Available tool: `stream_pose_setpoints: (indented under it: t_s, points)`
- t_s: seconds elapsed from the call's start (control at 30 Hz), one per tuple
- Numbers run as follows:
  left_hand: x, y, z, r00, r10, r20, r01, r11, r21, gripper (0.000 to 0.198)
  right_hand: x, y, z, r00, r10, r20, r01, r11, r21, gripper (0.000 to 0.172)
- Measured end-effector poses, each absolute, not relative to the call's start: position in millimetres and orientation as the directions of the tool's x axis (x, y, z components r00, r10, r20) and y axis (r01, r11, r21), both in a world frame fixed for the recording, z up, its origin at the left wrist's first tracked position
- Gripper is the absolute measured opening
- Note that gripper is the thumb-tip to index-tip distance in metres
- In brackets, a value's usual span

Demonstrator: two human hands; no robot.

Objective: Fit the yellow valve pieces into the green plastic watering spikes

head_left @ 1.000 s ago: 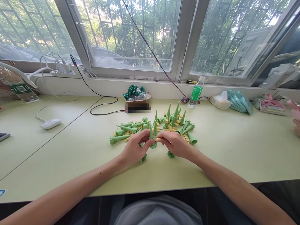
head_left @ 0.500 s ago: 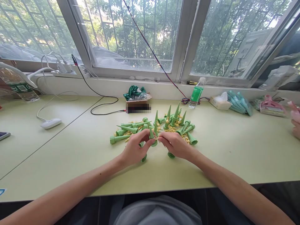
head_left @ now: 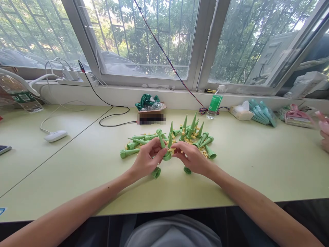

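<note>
My left hand (head_left: pixel 146 158) is closed around a green plastic watering spike (head_left: pixel 167 156), its tapered tip pointing up and its ribbed cap end down. A small yellow valve piece (head_left: pixel 171 149) sticks out from the spike's side. The fingers of my right hand (head_left: pixel 194 158) pinch the outer end of that yellow piece; how deep it sits in the spike is hidden. Around and behind both hands spreads a pile of green spikes (head_left: pixel 191 128) and yellow valve pieces, some upright, some lying. Below my hands lie another green piece (head_left: pixel 156 172) and a green cap end (head_left: pixel 187 169).
At the back stand a small carton (head_left: pixel 151 111) with green plastic wrap, a water bottle (head_left: pixel 215 103) and a tissue box (head_left: pixel 241 112). A white mouse-like device (head_left: pixel 56 135) and cables lie left. Another person's hand (head_left: pixel 324 132) shows at the right edge.
The held spike has shifted slightly left and tilted left. My right fingers have loosened and moved along the yellow piece, so more of it shows. My left hand has moved a little left.
</note>
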State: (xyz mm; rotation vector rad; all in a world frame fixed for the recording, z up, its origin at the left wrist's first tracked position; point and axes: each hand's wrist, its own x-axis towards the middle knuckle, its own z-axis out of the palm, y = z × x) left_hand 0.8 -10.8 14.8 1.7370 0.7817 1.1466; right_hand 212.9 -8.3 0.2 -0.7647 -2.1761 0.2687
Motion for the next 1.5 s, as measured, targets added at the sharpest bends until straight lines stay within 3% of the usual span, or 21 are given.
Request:
stream_pose_setpoints:
  t_s: [0.3, 0.47, 0.67, 0.77, 0.9, 1.13, 1.5]
  points:
    - [0.5, -12.4, 13.2, 0.4, 0.825, 0.4, 0.097, -0.473, 0.876, 0.021, 214.1, -10.4, 2.4, -0.528, 0.564, 0.634, 0.436, 0.821, -0.368, 0.019]
    - [0.5, -15.6, 11.1, 0.453, 0.756, 0.473, 0.244, -0.615, 0.75, 0.015, 212.8, -11.3, 3.8, -0.536, 0.604, 0.59, 0.48, 0.793, -0.376, 0.035]
    - [-0.4, -14.1, 7.2, 0.516, 0.673, 0.531, 0.31, -0.724, 0.616, 0.011, 211.3, -12.8, 2.7, -0.519, 0.634, 0.573, 0.51, 0.768, -0.387, 0.038]
    - [0.2, -14.5, 6.6, 0.499, 0.698, 0.514, 0.315, -0.698, 0.642, 0.011, 210.6, -14.5, 4.3, -0.481, 0.675, 0.559, 0.502, 0.735, -0.456, 0.034]
    - [1.8, -15.1, 8.7, 0.436, 0.761, 0.48, 0.281, -0.622, 0.731, 0.013, 211.2, -15.1, 4.8, -0.442, 0.704, 0.556, 0.468, 0.71, -0.527, 0.014]
    - [1.9, -13.4, 10.4, 0.398, 0.808, 0.434, 0.196, -0.537, 0.82, 0.018, 213.2, -10.7, 1.2, -0.482, 0.635, 0.604, 0.426, 0.772, -0.472, 0.018]
    - [1.5, -14.9, 9.6, 0.412, 0.784, 0.465, 0.24, -0.586, 0.774, 0.016, 214.5, -8.4, 1.4, -0.562, 0.574, 0.596, 0.406, 0.819, -0.405, 0.019]
